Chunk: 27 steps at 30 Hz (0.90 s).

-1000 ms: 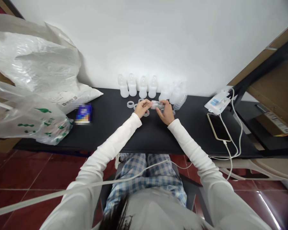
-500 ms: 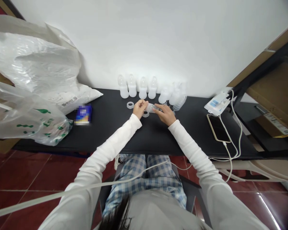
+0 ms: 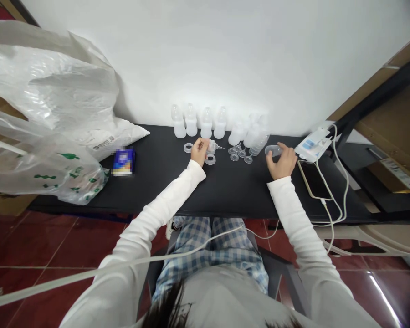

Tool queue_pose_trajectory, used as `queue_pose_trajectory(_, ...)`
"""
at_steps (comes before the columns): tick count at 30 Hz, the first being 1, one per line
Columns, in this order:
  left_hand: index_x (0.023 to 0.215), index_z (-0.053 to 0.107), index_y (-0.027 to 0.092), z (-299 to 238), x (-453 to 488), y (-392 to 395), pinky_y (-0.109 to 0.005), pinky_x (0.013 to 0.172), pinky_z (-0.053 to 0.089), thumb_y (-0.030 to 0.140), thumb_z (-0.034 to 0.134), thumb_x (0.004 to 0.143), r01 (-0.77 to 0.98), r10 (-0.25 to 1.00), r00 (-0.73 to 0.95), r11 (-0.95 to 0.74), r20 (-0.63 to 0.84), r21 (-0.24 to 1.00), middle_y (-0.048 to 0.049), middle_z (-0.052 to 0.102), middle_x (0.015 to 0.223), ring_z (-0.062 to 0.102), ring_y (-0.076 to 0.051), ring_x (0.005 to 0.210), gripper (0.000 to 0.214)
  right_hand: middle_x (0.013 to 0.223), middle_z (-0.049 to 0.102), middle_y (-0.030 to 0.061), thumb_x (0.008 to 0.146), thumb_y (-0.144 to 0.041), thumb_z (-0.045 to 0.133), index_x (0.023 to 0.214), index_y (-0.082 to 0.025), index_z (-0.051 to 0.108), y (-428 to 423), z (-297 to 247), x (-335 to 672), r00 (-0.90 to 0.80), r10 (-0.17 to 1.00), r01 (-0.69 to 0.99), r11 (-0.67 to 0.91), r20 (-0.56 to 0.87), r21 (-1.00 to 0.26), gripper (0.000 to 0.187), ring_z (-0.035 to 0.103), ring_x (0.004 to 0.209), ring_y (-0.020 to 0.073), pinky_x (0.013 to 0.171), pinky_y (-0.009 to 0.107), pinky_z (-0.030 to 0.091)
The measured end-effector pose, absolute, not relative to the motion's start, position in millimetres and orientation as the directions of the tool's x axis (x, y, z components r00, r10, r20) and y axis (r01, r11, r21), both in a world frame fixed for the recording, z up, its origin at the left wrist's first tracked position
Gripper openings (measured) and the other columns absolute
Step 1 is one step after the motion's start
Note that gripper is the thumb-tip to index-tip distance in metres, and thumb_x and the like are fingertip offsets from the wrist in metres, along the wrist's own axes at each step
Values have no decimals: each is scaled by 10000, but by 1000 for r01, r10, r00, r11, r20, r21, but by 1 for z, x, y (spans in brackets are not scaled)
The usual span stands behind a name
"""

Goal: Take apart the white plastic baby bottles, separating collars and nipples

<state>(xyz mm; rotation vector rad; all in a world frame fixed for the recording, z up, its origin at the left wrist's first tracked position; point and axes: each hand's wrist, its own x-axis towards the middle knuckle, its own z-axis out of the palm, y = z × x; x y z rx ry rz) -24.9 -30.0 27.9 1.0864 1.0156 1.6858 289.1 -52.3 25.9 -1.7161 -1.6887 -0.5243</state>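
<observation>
My left hand (image 3: pixel 199 151) is closed around a small clear teat piece (image 3: pixel 213 146) above the black table (image 3: pixel 157 182). A white ring (image 3: pixel 210 160) lies just right of that hand and another ring (image 3: pixel 188 147) just left of it. My right hand (image 3: pixel 280 161) has its fingers curled on a clear bottle cap (image 3: pixel 272 150) at the table's right side. Several white baby bottles (image 3: pixel 198 122) stand in a row by the wall. Loose clear teats (image 3: pixel 238 152) lie between my hands.
Large plastic bags (image 3: pixel 48 118) fill the left end of the table, with a blue packet (image 3: pixel 123 161) beside them. A phone (image 3: pixel 314 180) on a white cable and a white box (image 3: pixel 312 143) lie to the right. A shelf frame (image 3: pixel 372 105) stands further right.
My hands were together on one clear piece at the table's middle. My right hand has swung right with the cap; my left hand stays put with the teat piece.
</observation>
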Motion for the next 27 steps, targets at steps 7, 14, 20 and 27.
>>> queue_pose_trajectory(7, 841, 582, 205, 16, -18, -28, -172, 487, 503, 602, 701, 794, -122, 945, -98, -322, 311, 939, -7, 596, 803, 578, -96, 698, 417, 998, 648, 150, 910, -501, 443, 1360, -102, 473, -54, 15, 291, 177, 840, 965, -46, 513, -258, 602, 574, 964, 310, 882, 465, 410)
queue_pose_trajectory(14, 822, 559, 193, 21, -8, -35, -254, 680, 581, 620, 724, 762, -200, 933, -18, -354, 358, 913, -3, 605, 803, 640, -116, 761, 462, 1006, 656, 164, 953, -413, 459, 1232, -121, 578, -70, 30, 231, -207, 746, 922, 366, 633, -129, 421, 610, 991, 304, 901, 462, 441)
queue_pose_trajectory(20, 829, 551, 192, 28, -8, -47, -276, 686, 562, 585, 698, 798, -162, 932, 99, -331, 349, 930, -5, 589, 807, 623, -115, 693, 421, 1133, 666, 178, 974, -328, 450, 1288, -150, 536, -56, 20, 162, -341, 652, 771, 606, 677, -194, 371, 632, 1058, 286, 888, 437, 503)
queue_pose_trajectory(27, 1079, 548, 216, 30, -21, -42, -306, 882, 537, 593, 627, 852, 35, 882, 11, -472, 471, 881, -119, 611, 1204, 644, -186, 1061, 448, 980, 659, 88, 927, -386, 528, 1170, -190, 513, -33, 6, 131, -170, 676, 571, 661, 717, -488, 313, 624, 814, 189, 753, 352, 553)
